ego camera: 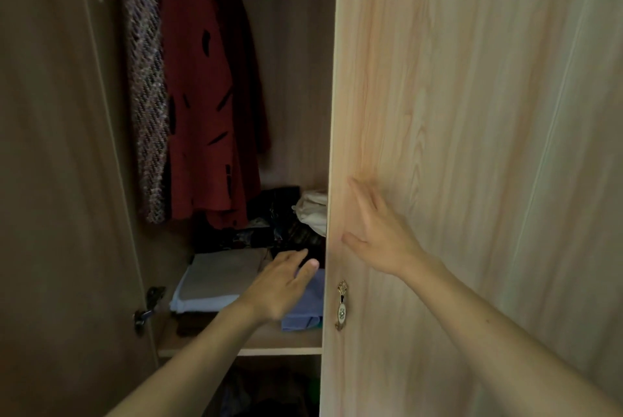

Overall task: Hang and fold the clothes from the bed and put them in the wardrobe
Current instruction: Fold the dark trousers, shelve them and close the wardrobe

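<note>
Your left hand [281, 288] was over the blue fold [305, 307] on the shelf [242, 346], fingers loosely spread, the grip wide and holding nothing, palm just above or touching the cloth; the dim light left that unclear. Your right hand [381, 238] lay flat on the door [472, 147], fingers spread, gripping nothing, just above the handle [341, 305]. The step looked like settling the folded clothes, so you did well to press down with a flat palm, square the blue fold against the pile [215, 278] beside it, and keep its front edge behind the shelf lip so the door could shut without catching it. You needed the right hand to hold the door steady until the left arm was clear of the gap. Counted: two garments hung above, a speckled knit [148, 113] and a red dress [205, 96] with black marks, side by side and touching. On the shelf, two neat stacks stood in front, the pale pile at left and the blue fold at right. Behind them lay one dark heap [269, 224] and one white bundle [312, 211] by the door edge. One hinge [148, 307] showed at left. The bed was out of view, so how many clothes remained there could not be told.
</note>
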